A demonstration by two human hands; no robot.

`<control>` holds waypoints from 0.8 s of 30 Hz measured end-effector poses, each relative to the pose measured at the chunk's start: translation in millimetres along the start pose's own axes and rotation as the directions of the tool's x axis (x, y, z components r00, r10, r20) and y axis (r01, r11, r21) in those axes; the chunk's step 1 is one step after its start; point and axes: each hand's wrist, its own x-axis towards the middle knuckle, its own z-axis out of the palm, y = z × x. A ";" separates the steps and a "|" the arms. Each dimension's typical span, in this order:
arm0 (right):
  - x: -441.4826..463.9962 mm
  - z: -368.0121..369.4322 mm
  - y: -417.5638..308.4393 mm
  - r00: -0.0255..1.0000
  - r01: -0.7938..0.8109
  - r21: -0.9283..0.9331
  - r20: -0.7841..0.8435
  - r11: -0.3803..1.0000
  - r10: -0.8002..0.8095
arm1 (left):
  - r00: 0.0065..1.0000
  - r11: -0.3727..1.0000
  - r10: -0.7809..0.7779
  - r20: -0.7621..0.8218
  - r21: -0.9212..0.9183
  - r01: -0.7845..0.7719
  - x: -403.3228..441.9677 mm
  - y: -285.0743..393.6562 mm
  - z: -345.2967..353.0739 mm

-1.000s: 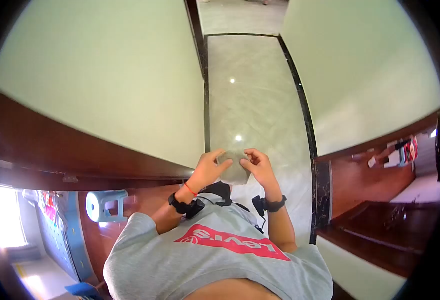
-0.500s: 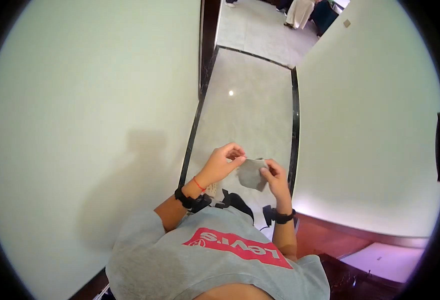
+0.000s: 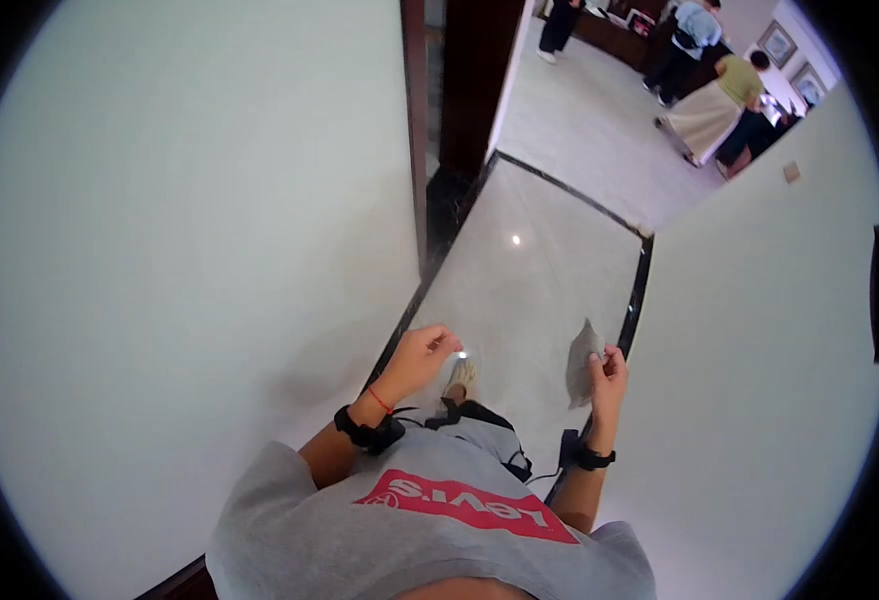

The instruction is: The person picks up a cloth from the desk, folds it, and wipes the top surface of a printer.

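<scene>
"Where in this hallway is the grey cloth?"

"In your right hand, pinched between thumb and fingers at its right side, held in the air above the pale floor and near the black border."

"And how does it look from where you stand?"

"A dull, even grey, darker than your shirt. It hangs tall and narrow, like a leaf: a sharp point at the top, a broader middle, a slanting lower edge. Your thumb lies over part of its face. Whether it is a single layer or a small pouch, one cannot tell from here."

"Your left hand?"

"Well apart from the right, over the floor on your other side, fingers loosely bent inward. Whether the fingertips meet the thumb cannot be told. A red string circles that wrist, just beside a black strap."

"What else surrounds you?"

"Your pale shoe shows below the left hand, with plain walls on either side of you. Beyond the hallway's far end, a person in a light blue top and another in a green top stand in the room."
</scene>
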 end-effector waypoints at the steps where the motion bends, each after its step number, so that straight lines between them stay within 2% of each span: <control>1: 33.2 3.7 -1.4 0.999 0.038 -0.013 0.027 0.999 -0.037 | 0.998 0.999 0.049 -0.040 0.019 -0.049 19.1 6.1 -3.0; 3: 91.9 16.2 -32.6 0.985 0.144 -0.080 0.104 0.986 -0.136 | 0.991 0.997 0.078 -0.108 0.026 -0.075 38.7 36.7 -6.5; 5: 120.0 32.8 -95.2 0.962 0.223 -0.082 0.181 0.971 -0.205 | 0.981 0.990 0.074 -0.181 0.128 -0.051 36.9 72.4 -1.2; 7: 137.5 54.8 -152.6 0.922 0.271 0.008 0.286 0.962 -0.262 | 0.974 0.980 0.046 -0.222 0.197 -0.001 59.5 104.4 -15.6; 8: 141.9 72.7 -169.3 0.898 0.288 0.042 0.336 0.957 -0.285 | 0.958 0.986 0.110 -0.264 0.151 -0.072 68.5 94.9 -17.9; 9: 142.1 87.5 -180.7 0.857 0.303 0.143 0.391 0.942 -0.335 | 0.964 0.992 0.085 -0.251 0.108 -0.060 74.6 95.8 -20.0; 11: 160.7 119.3 -188.6 0.798 0.201 0.290 0.506 0.936 -0.328 | 0.977 0.999 0.023 -0.212 0.029 -0.017 103.2 94.3 -21.6; 12: 181.0 129.1 -176.4 0.748 0.212 0.250 0.581 0.945 -0.321 | 0.978 0.998 0.046 -0.202 -0.043 -0.056 129.5 81.5 -13.3; 14: 241.5 158.1 -167.3 0.635 0.240 0.174 0.716 0.955 -0.290 | 0.905 0.969 0.231 -0.357 -0.002 -0.249 206.4 81.3 3.9; 15: 257.8 164.5 -164.3 0.624 0.231 0.171 0.729 0.958 -0.281 | 0.849 0.942 0.314 -0.425 0.025 -0.336 227.8 83.7 12.1; 18: 331.2 179.8 -172.3 0.600 0.192 0.106 0.774 0.976 -0.202 | 0.928 0.961 0.276 -0.252 0.073 -0.266 322.1 84.4 3.1; 19: 346.9 173.8 -175.8 0.598 0.192 0.117 0.773 0.974 -0.211 | 0.945 0.966 0.255 -0.204 0.106 -0.237 341.9 92.9 4.3; 20: 366.8 172.5 -183.2 0.594 0.199 0.137 0.771 0.970 -0.231 | 0.951 0.972 0.235 -0.199 0.062 -0.227 360.7 103.8 1.6; 23: 444.3 197.7 -202.0 0.611 0.145 0.145 0.765 0.979 -0.203 | 0.894 0.949 0.316 -0.317 0.113 -0.295 433.1 124.7 -28.7; 24: 469.7 205.1 -202.5 0.615 0.101 0.150 0.767 0.983 -0.181 | 0.891 0.956 0.291 -0.349 0.124 -0.264 452.8 128.0 -35.8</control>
